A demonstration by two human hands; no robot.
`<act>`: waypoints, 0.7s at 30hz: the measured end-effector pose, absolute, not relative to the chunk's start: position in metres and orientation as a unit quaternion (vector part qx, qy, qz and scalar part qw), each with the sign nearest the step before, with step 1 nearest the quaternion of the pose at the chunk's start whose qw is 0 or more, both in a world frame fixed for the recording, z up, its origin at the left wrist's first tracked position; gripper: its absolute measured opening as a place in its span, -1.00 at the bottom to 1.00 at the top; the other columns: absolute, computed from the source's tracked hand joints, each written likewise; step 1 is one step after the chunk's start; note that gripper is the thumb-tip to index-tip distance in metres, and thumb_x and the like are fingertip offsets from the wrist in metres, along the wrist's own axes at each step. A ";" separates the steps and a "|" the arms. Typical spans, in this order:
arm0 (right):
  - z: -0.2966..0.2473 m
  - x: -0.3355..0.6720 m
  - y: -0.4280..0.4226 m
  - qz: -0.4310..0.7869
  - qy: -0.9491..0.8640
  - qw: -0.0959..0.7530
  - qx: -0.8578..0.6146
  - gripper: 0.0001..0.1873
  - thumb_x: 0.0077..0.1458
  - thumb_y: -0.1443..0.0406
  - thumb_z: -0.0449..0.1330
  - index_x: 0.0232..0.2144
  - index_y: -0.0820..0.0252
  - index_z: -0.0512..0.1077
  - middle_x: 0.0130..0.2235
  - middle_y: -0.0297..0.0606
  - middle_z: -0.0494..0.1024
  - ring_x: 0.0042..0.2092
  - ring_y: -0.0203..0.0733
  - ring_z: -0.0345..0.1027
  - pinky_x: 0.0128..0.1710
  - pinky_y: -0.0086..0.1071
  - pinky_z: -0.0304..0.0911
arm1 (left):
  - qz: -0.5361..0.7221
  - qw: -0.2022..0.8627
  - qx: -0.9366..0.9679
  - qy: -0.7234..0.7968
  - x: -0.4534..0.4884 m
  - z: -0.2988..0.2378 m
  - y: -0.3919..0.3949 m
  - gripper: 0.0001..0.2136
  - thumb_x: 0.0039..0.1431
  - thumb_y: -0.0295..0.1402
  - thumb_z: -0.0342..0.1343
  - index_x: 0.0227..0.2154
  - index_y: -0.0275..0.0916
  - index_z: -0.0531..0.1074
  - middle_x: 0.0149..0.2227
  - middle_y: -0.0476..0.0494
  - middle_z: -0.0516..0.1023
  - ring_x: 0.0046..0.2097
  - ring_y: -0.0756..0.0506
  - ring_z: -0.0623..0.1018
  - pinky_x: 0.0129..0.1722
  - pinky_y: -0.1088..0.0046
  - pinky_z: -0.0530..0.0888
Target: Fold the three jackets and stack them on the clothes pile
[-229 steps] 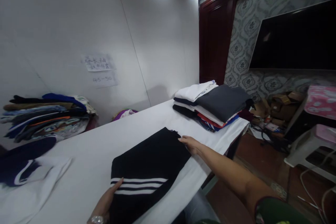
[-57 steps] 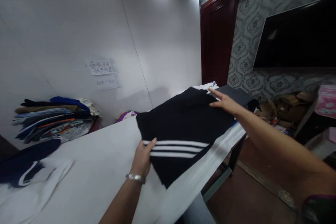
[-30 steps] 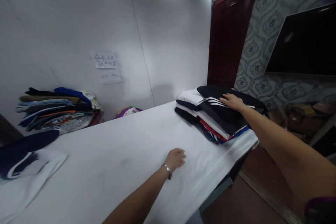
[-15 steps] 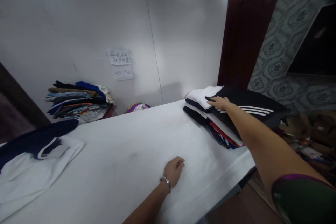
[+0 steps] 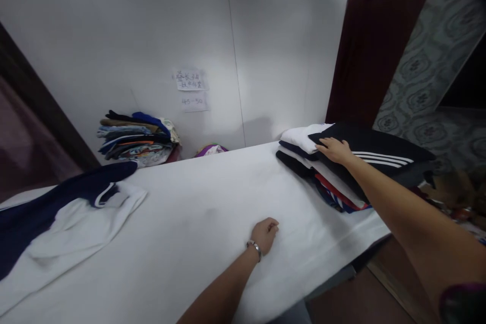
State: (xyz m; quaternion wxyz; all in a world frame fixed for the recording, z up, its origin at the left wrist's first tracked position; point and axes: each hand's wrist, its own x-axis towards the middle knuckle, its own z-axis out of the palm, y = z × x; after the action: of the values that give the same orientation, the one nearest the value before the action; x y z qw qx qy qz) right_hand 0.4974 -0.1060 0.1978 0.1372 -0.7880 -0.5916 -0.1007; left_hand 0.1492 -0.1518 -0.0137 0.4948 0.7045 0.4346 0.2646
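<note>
Head view: black striped garment (image 5: 374,140) lies under the spread right hand (image 5: 336,151), apart from the loosely curled left hand (image 5: 265,235).

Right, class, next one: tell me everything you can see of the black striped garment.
The black garment looks like soft, matte fabric, apparently folded, with parallel white stripes along its near side. It lies flat on top of the pile of clothes at the table's right end, overlapping a white garment at its left. The right hand rests on its left end, palm down, and the forearm hides some of it. Its underside cannot be seen.
</note>
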 end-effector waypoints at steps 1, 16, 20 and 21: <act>0.192 0.492 -0.116 -0.121 -0.594 0.124 -0.786 -0.38 0.17 -0.03 -0.14 0.17 0.10 0.22 0.25 -0.12 0.19 0.27 0.11 -0.03 0.17 0.19 -0.12 | 0.269 0.500 0.699 0.434 0.150 -0.013 -0.153 -0.87 -0.03 -0.26 0.03 -0.40 -0.07 0.43 -0.37 -0.15 0.55 -0.31 -0.18 0.51 -0.24 0.24 0.41; 0.146 0.479 -0.211 -0.300 -0.617 0.156 -0.711 -0.32 0.03 -0.02 -0.20 0.18 0.03 0.13 0.14 0.09 0.31 0.20 0.15 0.09 0.06 0.14 -0.05 | 0.286 0.268 0.743 0.543 -0.011 0.028 -0.162 -0.80 0.12 -0.35 -0.05 -0.29 -0.23 0.46 -0.24 -0.20 0.53 -0.18 -0.17 0.47 -0.06 0.27 0.34; 0.131 0.509 -0.201 -0.283 -0.610 0.186 -0.716 -0.16 -0.12 -0.17 -0.23 0.23 -0.13 0.02 0.08 0.17 0.35 0.09 0.27 0.21 -0.08 0.17 -0.05 | 0.309 0.188 0.716 0.597 -0.068 0.029 -0.159 -0.84 0.08 -0.39 0.04 -0.27 -0.26 0.45 -0.01 -0.31 0.46 0.09 -0.25 0.36 0.15 0.22 0.17; 0.124 0.516 -0.199 -0.281 -0.613 0.196 -0.712 -0.14 -0.13 -0.19 -0.26 0.23 -0.17 -0.01 0.09 0.16 0.35 0.10 0.27 0.20 -0.09 0.17 -0.05 | 0.312 0.181 0.703 0.613 -0.078 0.027 -0.160 -0.84 0.07 -0.38 0.07 -0.27 -0.26 0.44 0.04 -0.33 0.43 0.14 -0.27 0.32 0.18 0.20 0.12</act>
State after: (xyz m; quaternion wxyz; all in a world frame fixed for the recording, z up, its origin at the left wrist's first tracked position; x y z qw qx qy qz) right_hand 0.5160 -0.1985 0.1242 0.1964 -0.7119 -0.6129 -0.2810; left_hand -0.0783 -0.1596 0.0270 0.1806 0.7031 0.6128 0.3121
